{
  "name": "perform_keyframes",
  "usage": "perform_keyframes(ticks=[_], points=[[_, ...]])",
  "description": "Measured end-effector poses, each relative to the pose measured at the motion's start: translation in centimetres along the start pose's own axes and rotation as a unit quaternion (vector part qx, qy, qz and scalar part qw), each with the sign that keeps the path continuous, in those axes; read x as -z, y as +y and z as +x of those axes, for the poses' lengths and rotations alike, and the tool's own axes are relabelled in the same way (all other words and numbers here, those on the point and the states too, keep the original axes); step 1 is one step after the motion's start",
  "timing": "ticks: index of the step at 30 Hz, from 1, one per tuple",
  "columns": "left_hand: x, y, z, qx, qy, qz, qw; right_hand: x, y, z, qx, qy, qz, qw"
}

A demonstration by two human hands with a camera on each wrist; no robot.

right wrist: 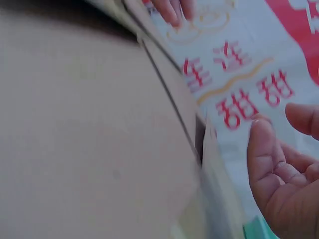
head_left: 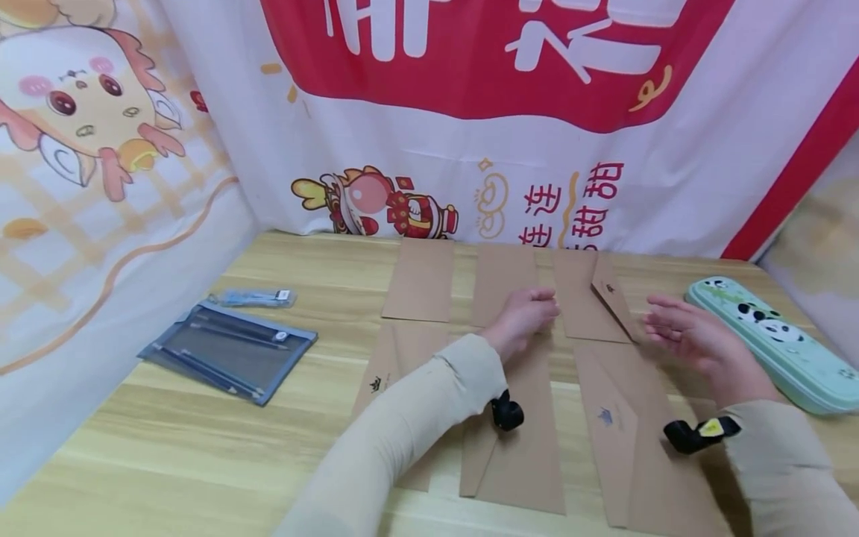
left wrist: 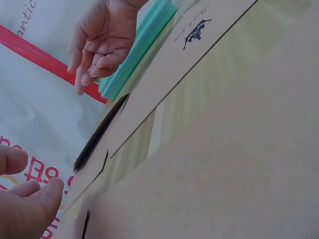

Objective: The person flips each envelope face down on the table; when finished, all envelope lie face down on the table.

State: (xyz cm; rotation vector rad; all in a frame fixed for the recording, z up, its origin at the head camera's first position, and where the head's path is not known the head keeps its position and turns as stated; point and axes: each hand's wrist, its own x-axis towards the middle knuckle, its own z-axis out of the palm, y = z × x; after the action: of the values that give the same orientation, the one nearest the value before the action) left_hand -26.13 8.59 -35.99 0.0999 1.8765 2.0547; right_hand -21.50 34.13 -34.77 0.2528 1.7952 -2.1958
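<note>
Several brown kraft paper envelopes lie in two rows on the table. In the head view my left hand [head_left: 523,321] is over the far middle envelope [head_left: 503,272], fingers loosely bent around nothing. My right hand [head_left: 698,343], palm facing inward and fingers relaxed, hovers just right of the far right envelope [head_left: 580,309]. That envelope's printed flap [head_left: 612,294] stands partly raised. A near right envelope [head_left: 661,440] with a crown print lies below my right wrist. The near middle envelope [head_left: 526,455] is partly hidden by my left forearm. Both wrist views show empty fingers.
At the right edge lies a mint panda pencil case [head_left: 772,335]. On the left are a blue mesh pouch [head_left: 231,350] with pencils and a small clear blue packet [head_left: 258,298]. Another two envelopes lie left of the middle, the far one [head_left: 419,283] plain. A printed cloth [head_left: 456,149] hangs behind.
</note>
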Motion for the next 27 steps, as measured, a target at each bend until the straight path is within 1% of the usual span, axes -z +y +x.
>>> perform_keyframes(ticks=[1, 4, 6, 8, 11, 14, 16, 19, 22, 27], points=[[-0.1, -0.1, 0.2, 0.004, 0.002, 0.003, 1.0000, 0.5, 0.0, 0.1, -0.009, 0.004, -0.005, 1.000], [-0.4, -0.4, 0.5, 0.011, 0.000, 0.026, 0.9996, 1.5, 0.3, 0.3, -0.032, 0.004, 0.001, 0.999], [-0.6, -0.6, 0.6, 0.018, -0.003, 0.038, 0.9991, 1.9, 0.5, 0.5, -0.040, 0.000, 0.007, 0.999], [-0.7, -0.8, 0.7, 0.029, -0.005, 0.045, 0.9986, 2.1, 0.6, 0.7, -0.040, -0.001, -0.004, 0.999], [-1.0, -1.0, 0.8, 0.040, 0.002, 0.046, 0.9981, 1.9, 0.8, 0.9, -0.036, 0.005, -0.056, 0.998], [-1.3, -1.2, 0.8, 0.044, 0.012, 0.047, 0.9979, 1.5, 0.7, 1.1, -0.031, 0.011, -0.105, 0.994], [-1.5, -1.3, 0.8, 0.044, 0.015, 0.046, 0.9979, 1.2, 0.6, 1.3, -0.031, 0.010, -0.118, 0.993], [-2.0, -1.4, 0.8, 0.044, 0.020, 0.045, 0.9978, 0.7, 0.5, 1.4, -0.029, 0.003, -0.122, 0.992], [-2.4, -1.4, 0.7, 0.043, 0.027, 0.043, 0.9978, 0.4, 0.5, 1.5, -0.029, 0.007, -0.132, 0.991], [-2.6, -1.4, 0.7, 0.040, 0.045, 0.031, 0.9977, 0.4, 0.7, 1.7, -0.015, 0.009, -0.184, 0.983]])
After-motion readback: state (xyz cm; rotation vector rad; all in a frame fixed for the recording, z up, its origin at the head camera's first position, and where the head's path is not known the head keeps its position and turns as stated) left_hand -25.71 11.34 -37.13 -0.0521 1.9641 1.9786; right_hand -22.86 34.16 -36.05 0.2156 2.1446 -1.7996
